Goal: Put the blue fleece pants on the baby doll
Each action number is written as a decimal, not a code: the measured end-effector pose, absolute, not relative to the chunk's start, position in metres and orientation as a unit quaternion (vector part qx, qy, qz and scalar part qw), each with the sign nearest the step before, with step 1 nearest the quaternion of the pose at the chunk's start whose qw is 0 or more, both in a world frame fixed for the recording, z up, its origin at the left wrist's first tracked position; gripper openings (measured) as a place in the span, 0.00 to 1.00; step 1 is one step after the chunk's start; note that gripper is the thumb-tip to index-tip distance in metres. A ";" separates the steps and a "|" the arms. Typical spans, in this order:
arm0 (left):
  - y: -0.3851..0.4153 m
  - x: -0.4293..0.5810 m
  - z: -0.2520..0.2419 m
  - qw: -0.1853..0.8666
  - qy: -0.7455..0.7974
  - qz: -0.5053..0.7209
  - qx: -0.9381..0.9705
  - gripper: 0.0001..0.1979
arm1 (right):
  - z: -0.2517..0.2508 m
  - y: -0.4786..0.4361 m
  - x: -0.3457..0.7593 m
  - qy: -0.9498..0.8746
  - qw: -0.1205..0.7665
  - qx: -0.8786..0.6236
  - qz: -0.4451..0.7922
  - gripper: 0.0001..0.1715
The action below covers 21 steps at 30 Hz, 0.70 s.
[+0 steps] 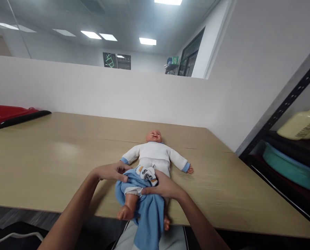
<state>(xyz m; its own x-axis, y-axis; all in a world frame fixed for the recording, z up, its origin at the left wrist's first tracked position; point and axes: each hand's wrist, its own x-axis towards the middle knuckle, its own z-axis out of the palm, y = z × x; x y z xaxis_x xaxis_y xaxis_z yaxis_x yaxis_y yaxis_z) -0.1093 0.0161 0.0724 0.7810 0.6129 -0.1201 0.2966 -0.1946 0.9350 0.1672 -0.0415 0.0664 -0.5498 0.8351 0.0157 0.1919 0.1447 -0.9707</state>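
A doll point(152, 152) lies on its back near the front edge of a pale wooden table point(53, 156), head pointing away from the person and arms spread to either side. It wears a white long-sleeved top with blue cuffs, and its bare feet reach past the table's edge. A blue cloth point(148, 208) is bunched around its hips and legs and hangs down over the edge. The person's left hand point(112, 172) is closed on the cloth's upper edge at one hip. The right hand point(162, 186) grips the cloth at the other hip, thumb pressed on top. Between the two hands, a small white piece with dark and orange markings point(147, 172) sits at the doll's waist; what it is cannot be made out. The cloth covers most of one leg, and its lower end runs out of the bottom of the picture, so its full shape is hidden. The right hand hides the hip beneath it. At the table's far left lies a red tray point(6, 116), cut off by the edge of the picture. A white partition wall point(92, 90) stands behind the table. To the right, a dark metal shelf point(287, 104) holds a teal bowl point(287, 167) and a pale yellow bottle point(300, 126), both only partly seen.
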 end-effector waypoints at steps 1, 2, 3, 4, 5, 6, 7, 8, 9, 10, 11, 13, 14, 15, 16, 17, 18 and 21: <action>0.020 -0.106 0.078 0.556 0.300 0.142 0.762 0.30 | 0.067 -0.042 0.166 -0.701 0.304 -0.367 0.531 0.44; 0.024 -0.102 0.083 0.554 0.301 0.144 0.763 0.29 | 0.068 -0.043 0.164 -0.706 0.310 -0.361 0.524 0.43; 0.028 -0.096 0.089 0.552 0.301 0.142 0.765 0.28 | 0.068 -0.043 0.162 -0.711 0.317 -0.351 0.520 0.42; 0.031 -0.090 0.095 0.547 0.301 0.138 0.769 0.27 | 0.067 -0.044 0.161 -0.714 0.326 -0.343 0.516 0.42; 0.034 -0.083 0.101 0.539 0.301 0.127 0.776 0.27 | 0.065 -0.044 0.160 -0.713 0.338 -0.341 0.511 0.42; 0.037 -0.076 0.107 0.528 0.299 0.114 0.787 0.27 | 0.063 -0.045 0.159 -0.709 0.349 -0.347 0.505 0.42; 0.039 -0.070 0.112 0.511 0.295 0.100 0.801 0.26 | 0.060 -0.046 0.159 -0.704 0.359 -0.364 0.494 0.42; 0.041 -0.065 0.117 0.492 0.289 0.088 0.817 0.24 | 0.057 -0.047 0.160 -0.699 0.364 -0.388 0.477 0.40; 0.043 -0.060 0.121 0.472 0.281 0.080 0.832 0.22 | 0.055 -0.048 0.161 -0.697 0.365 -0.415 0.457 0.38; 0.046 -0.057 0.123 0.454 0.274 0.075 0.845 0.20 | 0.052 -0.048 0.162 -0.697 0.364 -0.441 0.432 0.34; 0.048 -0.054 0.125 0.436 0.269 0.071 0.856 0.18 | 0.050 -0.048 0.164 -0.700 0.362 -0.461 0.407 0.31; 0.055 -0.049 0.123 0.415 0.264 0.067 0.868 0.17 | 0.046 -0.044 0.169 -0.713 0.361 -0.479 0.364 0.26; 0.059 -0.048 0.119 0.415 0.261 0.069 0.869 0.16 | 0.045 -0.040 0.171 -0.720 0.361 -0.476 0.353 0.24; 0.062 -0.047 0.115 0.419 0.257 0.075 0.868 0.16 | 0.044 -0.035 0.174 -0.728 0.359 -0.469 0.348 0.22; 0.066 -0.046 0.109 0.426 0.254 0.085 0.864 0.16 | 0.043 -0.029 0.177 -0.734 0.355 -0.464 0.345 0.21; 0.070 -0.045 0.103 0.433 0.254 0.099 0.859 0.17 | 0.043 -0.021 0.180 -0.740 0.350 -0.461 0.342 0.20; 0.073 -0.045 0.097 0.436 0.260 0.115 0.854 0.17 | 0.043 -0.014 0.182 -0.744 0.346 -0.461 0.339 0.19; 0.080 -0.044 0.079 0.422 0.305 0.169 0.837 0.19 | 0.045 0.009 0.191 -0.756 0.327 -0.452 0.342 0.22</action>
<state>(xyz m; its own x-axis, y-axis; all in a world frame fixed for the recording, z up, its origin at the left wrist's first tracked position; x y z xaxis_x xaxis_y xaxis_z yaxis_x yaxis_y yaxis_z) -0.0442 0.0796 0.0786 0.7565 0.6536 0.0249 0.3685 -0.4573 0.8094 0.1911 0.0094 0.0455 -0.3779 0.9071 0.1851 0.4600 0.3575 -0.8128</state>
